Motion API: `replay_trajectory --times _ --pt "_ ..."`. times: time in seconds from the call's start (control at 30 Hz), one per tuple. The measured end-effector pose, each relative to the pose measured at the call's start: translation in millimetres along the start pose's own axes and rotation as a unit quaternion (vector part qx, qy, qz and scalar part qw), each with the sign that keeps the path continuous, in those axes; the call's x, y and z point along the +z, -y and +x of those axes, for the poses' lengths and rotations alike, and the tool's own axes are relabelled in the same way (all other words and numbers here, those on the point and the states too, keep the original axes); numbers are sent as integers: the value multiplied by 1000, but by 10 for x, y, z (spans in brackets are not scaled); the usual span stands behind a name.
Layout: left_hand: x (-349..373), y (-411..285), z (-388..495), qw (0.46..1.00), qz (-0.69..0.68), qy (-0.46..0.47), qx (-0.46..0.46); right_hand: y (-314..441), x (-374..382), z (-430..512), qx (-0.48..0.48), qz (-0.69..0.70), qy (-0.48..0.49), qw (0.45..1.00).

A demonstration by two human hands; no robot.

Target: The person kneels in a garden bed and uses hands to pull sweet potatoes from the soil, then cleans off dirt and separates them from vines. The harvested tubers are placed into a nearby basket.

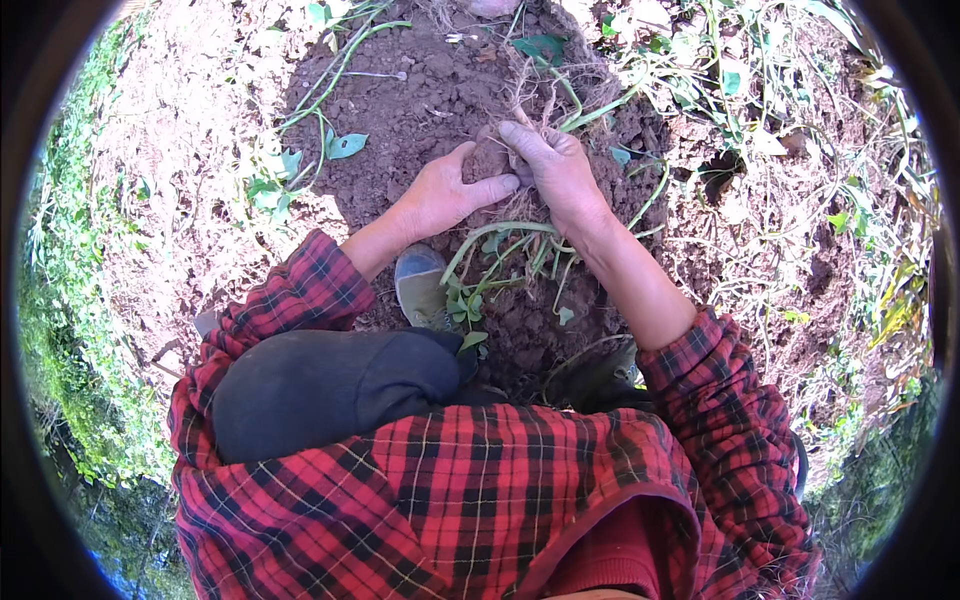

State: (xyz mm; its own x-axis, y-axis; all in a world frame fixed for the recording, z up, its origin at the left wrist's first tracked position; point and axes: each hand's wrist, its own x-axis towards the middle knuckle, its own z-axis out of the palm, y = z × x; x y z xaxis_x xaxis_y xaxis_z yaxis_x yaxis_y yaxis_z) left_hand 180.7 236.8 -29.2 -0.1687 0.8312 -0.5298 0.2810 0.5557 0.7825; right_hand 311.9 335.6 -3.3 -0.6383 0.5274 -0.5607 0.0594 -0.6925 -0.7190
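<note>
My left hand (450,191) cups the left side of a soil-caked root clump (486,159), its thumb lying across the front. From the right, my right hand (551,161) pinches the same clump, thumb on top. Thin pale roots (521,101) stick up beyond the right fingers. The fingers and dirt hide much of the clump, so I cannot tell whether a tuber is inside. Just below both hands, a bent green vine stem (499,227) with cut or broken stalks and small leaves hangs over the soil.
Loose brown soil (420,90) lies ahead. Leafy vines (337,75) trail at the left, and a thicker tangle of vines (720,82) spreads at the right. A pinkish tuber-like thing (491,6) shows at the top edge. My shoe (421,289) stands beneath the left forearm.
</note>
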Motion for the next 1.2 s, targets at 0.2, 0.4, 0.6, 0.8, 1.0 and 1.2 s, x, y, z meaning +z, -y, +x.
replay_trajectory --times 0.2,0.4,0.6,0.8,1.0,1.2 --pt "21 -54 -47 926 -284 136 -210 -107 -106 79 -155 -125 -25 980" --pt "-86 128 -176 880 -452 -8 -146 247 -224 181 -160 -474 -15 866" --pt "-208 -120 -152 919 -389 -26 -64 527 -439 180 -235 -637 -101 727" --pt "-136 -183 -82 949 -314 12 -23 123 23 -7 -248 -552 65 793" --pt "-53 -614 -279 917 -398 -19 -19 182 31 -81 -225 -408 38 884" --pt "-164 -325 -235 922 -376 91 -25 25 -37 72 -195 -263 7 945"
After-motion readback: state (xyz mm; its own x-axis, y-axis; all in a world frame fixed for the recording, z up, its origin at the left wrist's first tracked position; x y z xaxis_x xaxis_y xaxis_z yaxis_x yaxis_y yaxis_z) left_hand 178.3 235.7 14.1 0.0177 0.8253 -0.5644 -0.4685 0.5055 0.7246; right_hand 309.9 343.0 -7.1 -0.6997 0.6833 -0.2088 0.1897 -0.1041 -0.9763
